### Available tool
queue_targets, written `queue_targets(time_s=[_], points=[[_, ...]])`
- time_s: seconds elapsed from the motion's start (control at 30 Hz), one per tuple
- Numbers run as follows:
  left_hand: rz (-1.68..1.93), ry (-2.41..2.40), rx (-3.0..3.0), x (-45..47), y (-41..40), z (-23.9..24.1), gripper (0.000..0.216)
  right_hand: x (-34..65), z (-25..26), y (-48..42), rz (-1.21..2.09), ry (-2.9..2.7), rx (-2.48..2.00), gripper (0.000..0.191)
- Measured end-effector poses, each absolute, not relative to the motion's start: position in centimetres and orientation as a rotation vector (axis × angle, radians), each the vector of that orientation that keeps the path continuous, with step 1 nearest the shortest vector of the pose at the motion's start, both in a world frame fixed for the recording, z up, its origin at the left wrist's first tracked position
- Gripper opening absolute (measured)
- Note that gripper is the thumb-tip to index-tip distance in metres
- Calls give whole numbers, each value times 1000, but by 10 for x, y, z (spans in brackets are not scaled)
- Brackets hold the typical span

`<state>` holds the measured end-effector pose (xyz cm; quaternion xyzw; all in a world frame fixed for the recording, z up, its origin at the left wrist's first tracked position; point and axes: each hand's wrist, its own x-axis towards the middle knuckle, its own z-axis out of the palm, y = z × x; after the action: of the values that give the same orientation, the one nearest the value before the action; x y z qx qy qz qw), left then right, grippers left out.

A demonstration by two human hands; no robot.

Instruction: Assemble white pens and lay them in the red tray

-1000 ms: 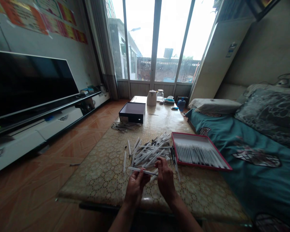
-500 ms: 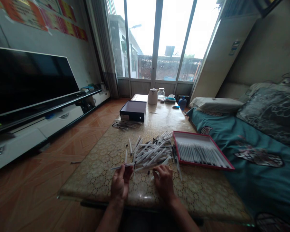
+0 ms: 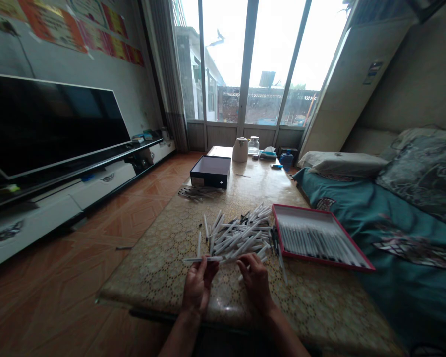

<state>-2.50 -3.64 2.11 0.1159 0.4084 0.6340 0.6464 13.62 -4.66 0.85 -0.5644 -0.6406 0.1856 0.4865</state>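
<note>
My left hand (image 3: 197, 283) is closed on a white pen barrel (image 3: 198, 259) that sticks out to the left, just above the table. My right hand (image 3: 255, 281) rests at the near edge of a pile of white pens (image 3: 235, 234), fingers curled among them; what they pinch is too small to make out. A red-rimmed tray (image 3: 323, 259) of lined-up pens lies to the right of the pile. All of it sits on a patterned low table (image 3: 163, 258).
A dark open box (image 3: 210, 171) and a small bundle of dark sticks (image 3: 197, 193) lie further back on the table, with a white kettle (image 3: 240, 149) and a jar (image 3: 253, 145) at its far end. A TV (image 3: 52, 126) stands left, a teal-covered sofa (image 3: 401, 258) right.
Both hands held one pen between them, then parted. The left hand carried the pen leftward and keeps it; the right hand dropped to the pile's near edge.
</note>
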Motion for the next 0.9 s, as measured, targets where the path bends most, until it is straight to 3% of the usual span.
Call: queue_targets(time_s=[0.2, 0.47, 0.9], points=[[1318, 776, 388, 13, -41, 10, 19, 150, 6, -49, 896, -1175, -1188, 22], [1326, 741, 447, 17, -41, 7, 23, 152, 1, -53, 795, -1180, -1195, 18], [1335, 770, 508, 19, -40, 10, 28, 151, 4, -57, 961, -1132, -1117, 26]])
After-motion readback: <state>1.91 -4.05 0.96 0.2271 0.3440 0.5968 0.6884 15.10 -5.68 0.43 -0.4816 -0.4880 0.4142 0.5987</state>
